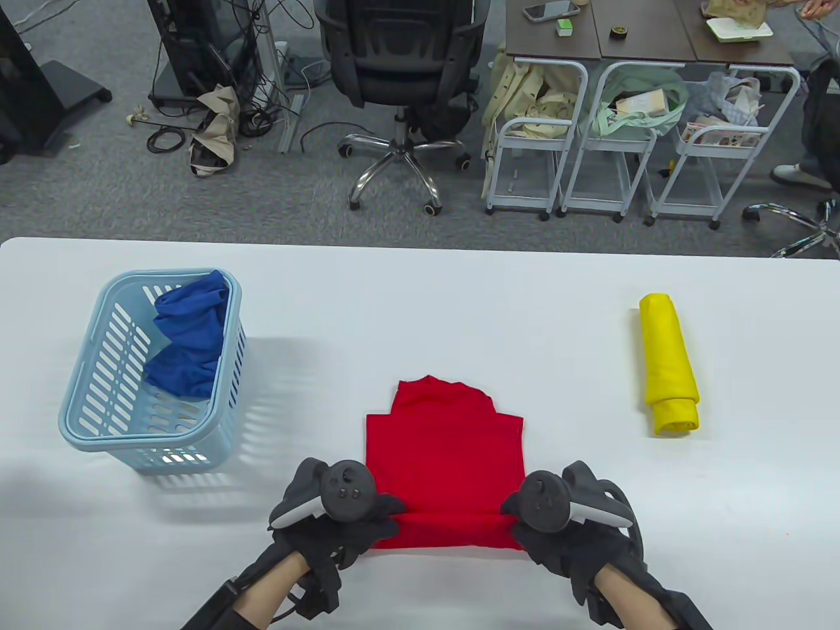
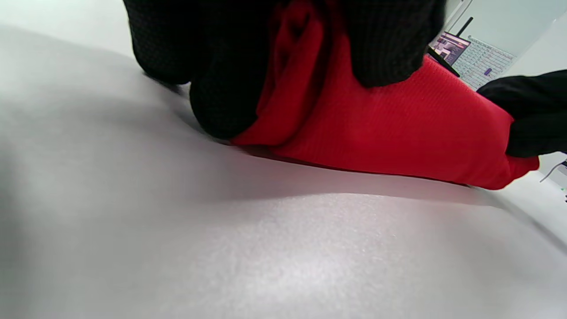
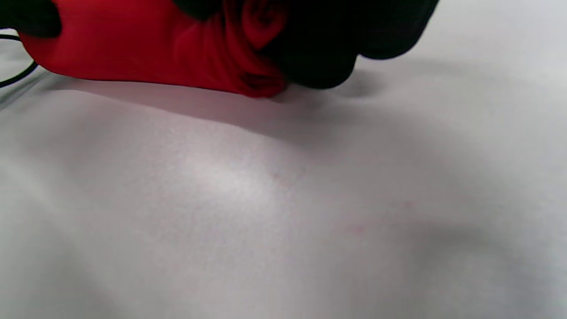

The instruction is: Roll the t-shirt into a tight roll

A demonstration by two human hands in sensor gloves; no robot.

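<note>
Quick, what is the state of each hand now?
Left hand: grips the left end of the red shirt roll.
Right hand: grips the right end of the same roll.

This is an office or lab workspace. Grey carpet (image 1: 98,190) covers the floor beyond the white table (image 1: 420,289). A black swivel chair (image 1: 400,59) stands near tangled cables (image 1: 262,111), wheeled white carts (image 1: 643,164) hold bags, and brown desks (image 1: 650,33) carry a phone (image 1: 550,10).
</note>
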